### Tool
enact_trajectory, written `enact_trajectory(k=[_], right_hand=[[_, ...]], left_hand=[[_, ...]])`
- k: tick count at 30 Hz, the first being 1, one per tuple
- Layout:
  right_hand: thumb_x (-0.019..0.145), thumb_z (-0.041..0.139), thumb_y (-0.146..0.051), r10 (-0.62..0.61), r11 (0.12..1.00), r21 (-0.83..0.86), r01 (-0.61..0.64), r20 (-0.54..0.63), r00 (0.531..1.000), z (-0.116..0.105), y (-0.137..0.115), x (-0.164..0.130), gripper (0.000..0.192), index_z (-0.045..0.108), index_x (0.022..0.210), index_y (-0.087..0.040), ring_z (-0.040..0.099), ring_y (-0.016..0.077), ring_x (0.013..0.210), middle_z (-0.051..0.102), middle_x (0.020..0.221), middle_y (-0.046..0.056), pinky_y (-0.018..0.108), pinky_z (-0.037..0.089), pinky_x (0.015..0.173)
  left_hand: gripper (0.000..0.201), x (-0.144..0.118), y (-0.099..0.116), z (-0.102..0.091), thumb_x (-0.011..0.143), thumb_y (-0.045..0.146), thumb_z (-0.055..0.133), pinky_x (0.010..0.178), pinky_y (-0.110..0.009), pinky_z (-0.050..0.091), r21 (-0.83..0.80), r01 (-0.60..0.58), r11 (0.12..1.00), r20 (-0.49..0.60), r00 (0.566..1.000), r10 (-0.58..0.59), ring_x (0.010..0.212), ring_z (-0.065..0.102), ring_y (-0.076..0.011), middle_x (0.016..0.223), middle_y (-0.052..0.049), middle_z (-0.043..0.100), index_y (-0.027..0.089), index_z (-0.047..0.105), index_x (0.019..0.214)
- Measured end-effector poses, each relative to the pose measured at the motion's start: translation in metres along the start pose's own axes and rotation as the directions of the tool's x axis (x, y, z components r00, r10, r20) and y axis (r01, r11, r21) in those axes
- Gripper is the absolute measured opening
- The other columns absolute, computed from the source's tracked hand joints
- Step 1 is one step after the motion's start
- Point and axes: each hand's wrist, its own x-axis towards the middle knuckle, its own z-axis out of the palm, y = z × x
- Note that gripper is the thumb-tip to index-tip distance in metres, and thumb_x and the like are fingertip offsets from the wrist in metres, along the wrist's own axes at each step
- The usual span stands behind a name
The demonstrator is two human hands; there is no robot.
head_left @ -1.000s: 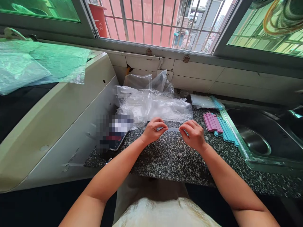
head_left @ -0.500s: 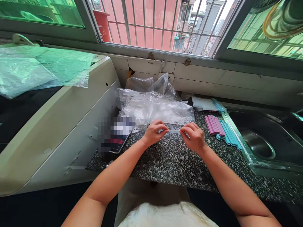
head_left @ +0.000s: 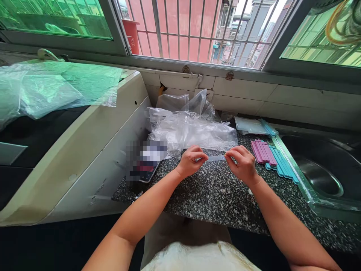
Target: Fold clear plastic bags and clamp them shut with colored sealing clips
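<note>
My left hand (head_left: 192, 162) pinches one end of a narrow clear plastic strip (head_left: 216, 158). The other end is pinched in my right hand (head_left: 241, 164), and the strip stretches nearly level between my fingertips, over the speckled countertop (head_left: 203, 195). Just beyond my hands lies a crumpled heap of clear plastic bags (head_left: 194, 131). To the right of my right hand are pink flat sticks (head_left: 263, 151) in a small stack, with blue flat sticks (head_left: 283, 164) beside and partly under them.
A phone (head_left: 149, 171), partly blurred, lies left of my hands by the cream appliance side (head_left: 113, 131). At right is a metal sink (head_left: 318, 173). Flat clear packets (head_left: 251, 126) lie behind the sticks. Plastic sheeting (head_left: 70, 82) covers part of the appliance.
The whole view has shifted, so things sit farther right. My hands are slightly farther apart, and more of the clear strip shows between them. Both pinches stay closed.
</note>
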Motion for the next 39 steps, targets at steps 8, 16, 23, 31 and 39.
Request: enact_trajectory(k=[8,16,23,31,39], right_hand=[[0.08,0.054,-0.016,-0.005,1.0,0.007,0.005,0.004,1.0,-0.001,-0.001,0.001,0.011,0.057,0.07,-0.02,0.052,0.0163,0.067,0.058,0.067,0.003,0.028,0.043,0.061],[0.079,0.055,-0.015,0.015,0.999,0.049,-0.015,0.01,1.0,0.0,-0.002,-0.001,0.011,0.056,0.07,-0.02,0.051,0.0158,0.066,0.057,0.067,0.003,0.028,0.043,0.06],[0.079,0.056,-0.014,0.023,0.993,0.115,-0.022,-0.007,1.0,0.001,-0.003,-0.002,0.01,0.055,0.07,-0.019,0.051,0.0161,0.066,0.056,0.066,0.003,0.029,0.044,0.06],[0.079,0.056,-0.016,0.159,0.958,0.239,-0.156,0.009,0.987,-0.002,0.001,-0.003,0.01,0.055,0.07,-0.019,0.052,0.016,0.067,0.054,0.068,0.003,0.03,0.045,0.062],[0.08,0.054,-0.02,0.264,0.889,0.353,-0.292,0.126,0.956,0.0,-0.002,-0.002,0.013,0.054,0.068,-0.02,0.051,0.0149,0.065,0.052,0.066,0.001,0.03,0.044,0.061]], left_hand=[[0.014,0.001,0.001,-0.002,0.08,0.023,0.058,0.06,-0.024,0.045,-0.042,0.059,0.997,0.006,0.998,-0.059,0.065,0.053,-0.011,0.066,-0.002,0.056,0.016,0.067,0.071],[0.013,0.001,0.001,-0.003,0.078,0.022,0.061,0.06,-0.023,0.046,-0.093,0.095,0.991,-0.014,0.995,-0.097,0.065,0.054,-0.0104,0.065,-0.002,0.057,0.015,0.068,0.07],[0.015,0.001,-0.001,-0.004,0.077,0.027,0.062,0.058,-0.023,0.046,-0.141,0.151,0.978,-0.008,0.988,-0.154,0.063,0.054,-0.0105,0.065,-0.003,0.057,0.016,0.07,0.073],[0.013,0.004,0.0,-0.008,0.075,0.025,0.063,0.054,-0.022,0.042,-0.267,0.305,0.914,0.0,0.949,-0.316,0.06,0.05,-0.0095,0.063,-0.002,0.055,0.015,0.07,0.072],[0.017,0.007,0.003,-0.011,0.073,0.025,0.061,0.056,-0.024,0.04,-0.342,0.424,0.839,0.051,0.899,-0.434,0.058,0.048,-0.0097,0.06,0.0,0.053,0.014,0.063,0.06]])
